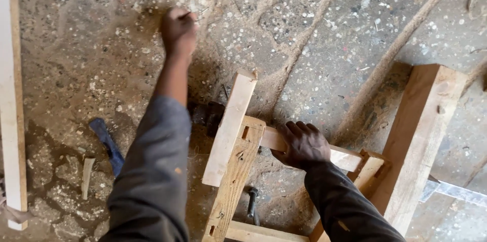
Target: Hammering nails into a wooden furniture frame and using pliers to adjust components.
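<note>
A: What is the right hand (303,144) doing?

B: It is wrapping its fingers over a pale wooden rail (309,149), closed firmly around it. The rail is running between two uprights of an unfinished wooden frame (234,181) that is lying on the floor, just below the middle of the view.

A: And the rail's ends?

B: Its left end is entering a slot in a rougher upright, with a lighter plank (231,126) lying tilted across that joint. Its right end is meeting a short block beside a thick timber beam (417,140), which is leaning away to the upper right.

A: What about the left hand (178,31)?

B: It is reaching out over the dusty floor (314,34), well apart from the frame, curled into a loose fist. Something thin is sticking out by the knuckles, but I cannot tell what it is, or whether the hand is gripping it.

A: Anything else around?

B: A dark metal tool (252,205) is lying under the frame near the rough upright. A blue handle (108,144) is resting on the floor left of the grey sleeve, with a small wood offcut (87,177) just beside it. A long white board (12,100) is lying along the left edge.
</note>
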